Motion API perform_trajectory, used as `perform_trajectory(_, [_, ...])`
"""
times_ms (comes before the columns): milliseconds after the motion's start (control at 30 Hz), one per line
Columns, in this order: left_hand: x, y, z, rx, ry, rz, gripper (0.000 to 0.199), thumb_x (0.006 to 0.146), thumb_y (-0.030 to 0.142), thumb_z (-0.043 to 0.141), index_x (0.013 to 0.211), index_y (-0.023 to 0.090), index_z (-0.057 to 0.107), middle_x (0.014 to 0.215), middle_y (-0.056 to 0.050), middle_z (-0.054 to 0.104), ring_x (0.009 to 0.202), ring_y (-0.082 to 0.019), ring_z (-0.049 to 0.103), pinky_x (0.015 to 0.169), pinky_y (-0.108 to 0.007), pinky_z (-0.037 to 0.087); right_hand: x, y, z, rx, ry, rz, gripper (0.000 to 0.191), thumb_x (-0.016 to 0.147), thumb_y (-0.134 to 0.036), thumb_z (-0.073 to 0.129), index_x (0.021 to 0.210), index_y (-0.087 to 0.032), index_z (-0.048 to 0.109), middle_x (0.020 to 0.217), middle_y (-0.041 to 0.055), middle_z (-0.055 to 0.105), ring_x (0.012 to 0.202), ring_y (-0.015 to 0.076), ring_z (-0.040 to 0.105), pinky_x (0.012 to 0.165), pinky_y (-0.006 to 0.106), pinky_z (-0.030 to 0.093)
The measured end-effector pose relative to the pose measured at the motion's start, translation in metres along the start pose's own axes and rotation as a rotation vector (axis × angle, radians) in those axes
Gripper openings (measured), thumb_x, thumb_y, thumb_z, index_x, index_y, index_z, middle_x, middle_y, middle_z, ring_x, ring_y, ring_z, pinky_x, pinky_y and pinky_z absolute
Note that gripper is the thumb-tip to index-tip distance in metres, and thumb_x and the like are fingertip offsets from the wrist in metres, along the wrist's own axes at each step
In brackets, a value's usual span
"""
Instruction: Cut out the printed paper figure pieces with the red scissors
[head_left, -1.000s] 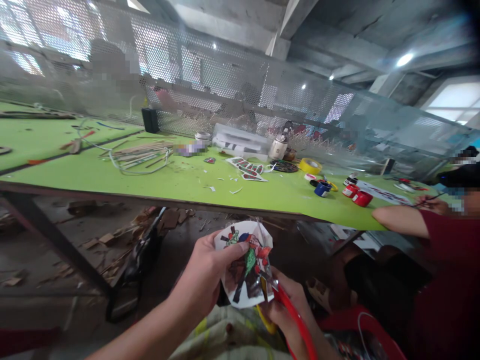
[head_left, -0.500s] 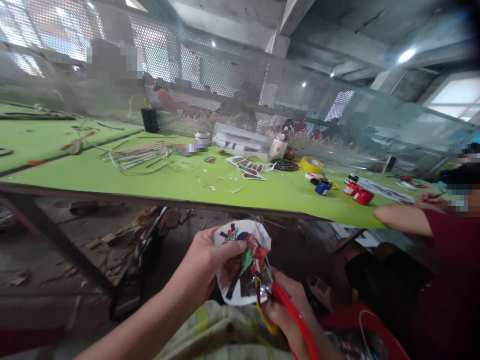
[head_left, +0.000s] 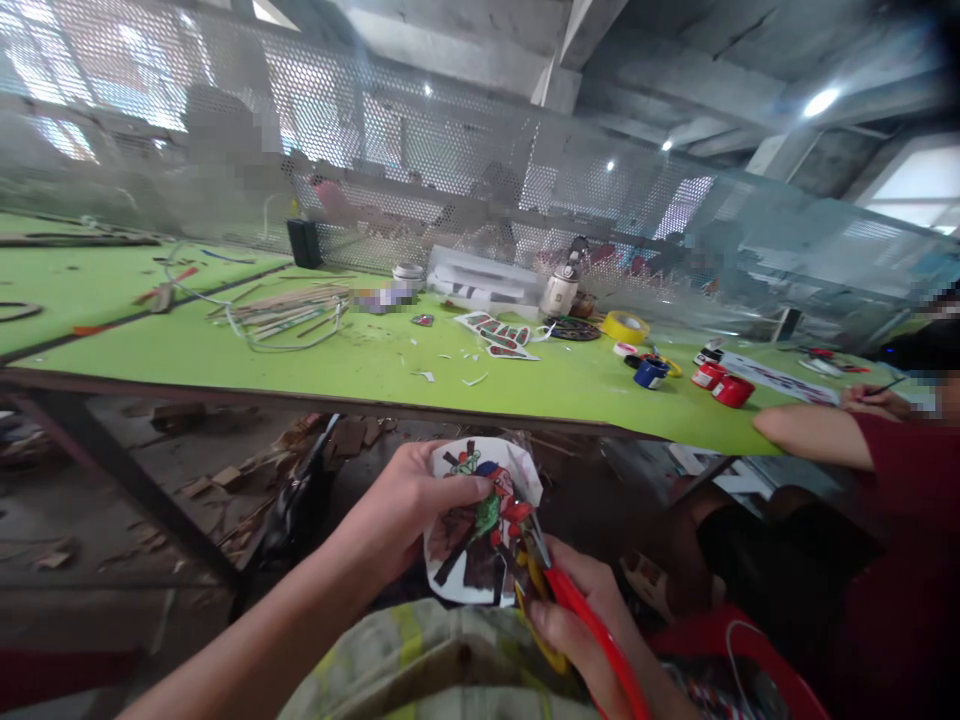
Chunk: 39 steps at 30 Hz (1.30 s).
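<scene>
A white paper piece [head_left: 480, 572] with a colourful painted picture is pinched in my left hand [head_left: 424, 500], whose thumb lies across its face. My right hand [head_left: 589, 610] is wrapped round scissors [head_left: 592, 625] with red and yellow handles. The scissor blades meet the right side of the paper, over or at the red part of the picture; their tips are hard to make out. Both hands are above my lap, in front of the green table's near edge.
On the green table [head_left: 390, 370] lie thin sticks [head_left: 292, 310], painted cut-outs [head_left: 499, 335], paper scraps, yellow tape [head_left: 625, 327], a blue jar [head_left: 651, 374] and red jars [head_left: 732, 390]. To the right, a person's arm [head_left: 814, 437] rests on the table. A red container [head_left: 757, 650] is at lower right.
The paper has turned slightly in my left hand, and its lower edge is a little higher. The scissor blades look closer together. The view has shifted slightly.
</scene>
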<state>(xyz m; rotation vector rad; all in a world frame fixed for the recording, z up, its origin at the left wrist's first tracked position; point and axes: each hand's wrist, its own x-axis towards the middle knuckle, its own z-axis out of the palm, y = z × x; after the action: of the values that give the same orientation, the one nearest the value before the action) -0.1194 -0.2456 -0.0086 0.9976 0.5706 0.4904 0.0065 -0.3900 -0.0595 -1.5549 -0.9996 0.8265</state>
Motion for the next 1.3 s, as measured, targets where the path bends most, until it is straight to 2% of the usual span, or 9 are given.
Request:
perform_trajectory(133, [0.001,0.003,-0.003,0.018,-0.017,-0.014,0.017,0.060,0.015,0.078,0.075,0.011,0.072,0.068,-0.010,0.074,0.059,-0.024,0.070,0.061,-0.032,0.057,-0.002,-0.010,0.005,0.003,0.080,0.047,0.025,0.053,-0.021,0.051,0.070,-0.020,0.070,0.054,-0.0049,0.049,0.050,0.0120,0.039,0.048,0.023,0.030])
perform_trajectory(267, [0.003,0.005,-0.007,0.053,-0.026,-0.029,0.020,0.059,0.016,0.079,0.077,0.010,0.073,0.066,-0.010,0.073,0.057,-0.024,0.070,0.056,-0.030,0.055,-0.002,-0.015,0.006,0.017,0.040,0.054,0.017,0.055,-0.029,0.049,0.063,-0.021,0.061,0.053,-0.0044,0.043,0.049,0.0123,0.035,0.047,0.024,0.026])
perform_trajectory(400, [0.006,0.008,-0.011,0.074,-0.054,-0.041,0.022,0.059,0.017,0.080,0.079,0.009,0.074,0.066,-0.011,0.073,0.056,-0.024,0.069,0.055,-0.031,0.055,-0.002,-0.011,0.004,-0.014,0.036,0.058,0.010,0.054,-0.026,0.050,0.060,-0.020,0.057,0.053,-0.0051,0.043,0.050,0.0109,0.035,0.048,0.023,0.026])
perform_trajectory(600, [0.000,-0.002,-0.007,-0.119,-0.056,0.009,0.025,0.067,0.019,0.078,0.090,0.010,0.073,0.080,-0.013,0.075,0.063,-0.022,0.070,0.066,-0.033,0.057,0.002,0.000,0.005,0.135,-0.019,0.142,0.025,0.056,-0.026,0.050,0.077,-0.021,0.063,0.051,-0.0063,0.050,0.041,0.0094,0.037,0.043,0.023,0.028])
perform_trajectory(700, [-0.008,-0.016,-0.002,-0.208,0.032,-0.003,0.027,0.071,0.021,0.076,0.095,0.010,0.073,0.082,-0.013,0.075,0.064,-0.020,0.069,0.062,-0.028,0.055,0.004,-0.001,0.010,0.159,0.003,0.187,0.038,0.055,-0.028,0.050,0.089,-0.023,0.067,0.047,-0.0076,0.049,0.037,0.0094,0.034,0.041,0.023,0.028])
perform_trajectory(833, [-0.011,-0.029,0.006,-0.205,0.129,-0.013,0.021,0.074,0.025,0.075,0.089,0.011,0.073,0.082,-0.011,0.076,0.063,-0.017,0.068,0.062,-0.026,0.054,0.005,-0.004,0.016,0.136,0.071,0.182,0.040,0.054,-0.032,0.050,0.087,-0.022,0.070,0.043,-0.0076,0.045,0.039,0.0102,0.033,0.041,0.024,0.027])
perform_trajectory(967, [-0.007,-0.029,0.012,-0.207,0.164,0.024,0.020,0.073,0.026,0.076,0.086,0.012,0.073,0.078,-0.010,0.075,0.058,-0.016,0.067,0.059,-0.025,0.054,0.007,-0.004,0.016,0.091,0.121,0.197,0.040,0.054,-0.033,0.050,0.085,-0.021,0.072,0.044,-0.0076,0.044,0.040,0.0103,0.034,0.042,0.024,0.026])
perform_trajectory(1200, [-0.003,-0.028,0.014,-0.231,0.122,0.044,0.026,0.072,0.027,0.077,0.093,0.011,0.073,0.078,-0.011,0.075,0.061,-0.018,0.068,0.060,-0.025,0.054,0.006,0.001,0.008,0.114,0.055,0.170,0.042,0.055,-0.030,0.051,0.090,-0.022,0.072,0.047,-0.0075,0.045,0.042,0.0103,0.034,0.043,0.023,0.026])
perform_trajectory(1300, [-0.004,-0.026,0.013,-0.237,0.088,0.042,0.024,0.073,0.026,0.075,0.091,0.010,0.074,0.076,-0.010,0.075,0.058,-0.017,0.067,0.059,-0.025,0.054,0.007,0.001,0.006,0.111,0.043,0.184,0.048,0.054,-0.026,0.051,0.096,-0.018,0.072,0.051,-0.0062,0.050,0.045,0.0109,0.038,0.046,0.023,0.029])
